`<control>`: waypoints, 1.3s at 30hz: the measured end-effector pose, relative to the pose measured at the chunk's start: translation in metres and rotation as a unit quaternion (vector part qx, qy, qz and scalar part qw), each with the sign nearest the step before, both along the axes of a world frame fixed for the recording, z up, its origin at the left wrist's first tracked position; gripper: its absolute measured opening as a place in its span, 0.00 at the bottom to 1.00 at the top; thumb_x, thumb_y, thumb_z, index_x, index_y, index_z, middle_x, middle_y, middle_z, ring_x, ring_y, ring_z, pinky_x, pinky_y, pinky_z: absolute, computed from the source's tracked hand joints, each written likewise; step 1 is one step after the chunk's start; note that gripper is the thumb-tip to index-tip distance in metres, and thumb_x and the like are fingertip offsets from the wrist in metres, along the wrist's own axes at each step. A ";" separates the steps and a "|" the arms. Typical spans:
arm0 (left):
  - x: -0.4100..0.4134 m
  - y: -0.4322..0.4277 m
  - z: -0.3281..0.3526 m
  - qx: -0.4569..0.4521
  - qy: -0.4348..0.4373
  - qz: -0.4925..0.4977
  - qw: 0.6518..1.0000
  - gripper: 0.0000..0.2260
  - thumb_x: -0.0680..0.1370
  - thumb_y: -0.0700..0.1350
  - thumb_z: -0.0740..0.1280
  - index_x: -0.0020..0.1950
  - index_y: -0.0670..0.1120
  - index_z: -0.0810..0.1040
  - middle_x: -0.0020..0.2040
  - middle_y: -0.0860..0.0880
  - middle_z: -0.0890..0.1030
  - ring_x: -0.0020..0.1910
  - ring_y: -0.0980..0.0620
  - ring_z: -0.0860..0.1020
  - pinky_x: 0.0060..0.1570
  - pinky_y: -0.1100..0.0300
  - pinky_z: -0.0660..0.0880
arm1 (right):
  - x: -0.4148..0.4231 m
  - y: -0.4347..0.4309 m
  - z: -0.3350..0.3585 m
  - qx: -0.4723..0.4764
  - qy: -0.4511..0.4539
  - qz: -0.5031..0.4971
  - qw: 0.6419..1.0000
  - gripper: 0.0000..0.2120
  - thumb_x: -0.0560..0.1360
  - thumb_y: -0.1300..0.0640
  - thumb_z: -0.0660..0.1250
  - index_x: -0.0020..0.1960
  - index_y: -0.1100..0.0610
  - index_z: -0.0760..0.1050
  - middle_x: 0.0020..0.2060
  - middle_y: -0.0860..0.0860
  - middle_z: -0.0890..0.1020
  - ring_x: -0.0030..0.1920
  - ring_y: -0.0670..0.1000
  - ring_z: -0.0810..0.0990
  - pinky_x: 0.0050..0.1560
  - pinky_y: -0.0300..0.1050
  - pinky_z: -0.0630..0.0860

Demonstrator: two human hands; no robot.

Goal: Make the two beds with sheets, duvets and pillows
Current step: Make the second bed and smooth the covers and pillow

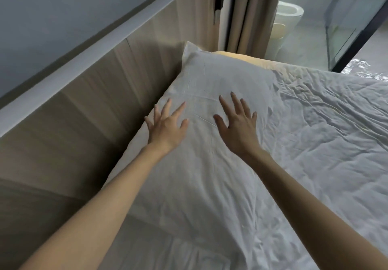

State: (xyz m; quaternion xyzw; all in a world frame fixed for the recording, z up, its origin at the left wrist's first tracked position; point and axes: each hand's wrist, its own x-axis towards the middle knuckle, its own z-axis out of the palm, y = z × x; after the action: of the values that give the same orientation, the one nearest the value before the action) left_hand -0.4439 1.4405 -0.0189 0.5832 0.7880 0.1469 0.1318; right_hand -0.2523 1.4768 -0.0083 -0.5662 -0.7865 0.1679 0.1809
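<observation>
Pillow step: left hand and right hand, fingers splayed, lie flat on white pillow, frame centre, grasping nothing. Next, probably: smooth outward, square against headboard.

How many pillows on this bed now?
1 for sure: the white pillow under the left hand and right hand, by the headboard. A cream shape beyond it may be another, mostly hidden.

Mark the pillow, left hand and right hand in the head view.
pillow (218,74), head view, bare upper middle of the white case.
left hand (167,128), head view, back of the hand.
right hand (238,129), head view, back of the hand.
</observation>
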 end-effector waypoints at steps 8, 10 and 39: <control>-0.020 -0.047 -0.098 -0.102 0.001 0.035 0.994 0.35 0.72 0.75 0.52 0.74 0.71 0.39 0.78 0.56 0.33 0.76 0.37 0.34 0.69 0.29 0.37 | 0.007 -0.044 -0.121 -0.161 -0.077 0.022 0.984 0.40 0.69 0.22 0.48 0.73 0.31 0.32 0.72 0.38 0.26 0.71 0.57 0.21 0.65 0.79 0.36; -0.025 -0.058 -0.095 -0.120 -0.004 0.041 0.992 0.38 0.71 0.76 0.52 0.75 0.69 0.38 0.78 0.54 0.33 0.76 0.38 0.34 0.69 0.30 0.37 | 0.010 -0.051 -0.116 -0.175 -0.077 0.034 0.981 0.46 0.64 0.18 0.48 0.73 0.32 0.30 0.72 0.39 0.24 0.71 0.57 0.21 0.65 0.79 0.36; 0.056 -0.403 0.076 0.035 0.118 0.060 0.991 0.33 0.78 0.63 0.59 0.79 0.57 0.50 0.80 0.51 0.46 0.79 0.44 0.48 0.74 0.41 0.51 | 0.074 -0.322 0.068 0.104 -0.056 0.228 0.966 0.30 0.77 0.40 0.63 0.77 0.44 0.59 0.77 0.51 0.59 0.77 0.56 0.57 0.74 0.59 0.59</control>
State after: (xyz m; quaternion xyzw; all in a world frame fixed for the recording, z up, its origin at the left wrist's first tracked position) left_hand -0.3877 1.0371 0.0568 0.5523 0.8260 0.1121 0.0084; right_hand -0.1782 1.1553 0.0599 -0.3581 -0.9169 0.0903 0.1513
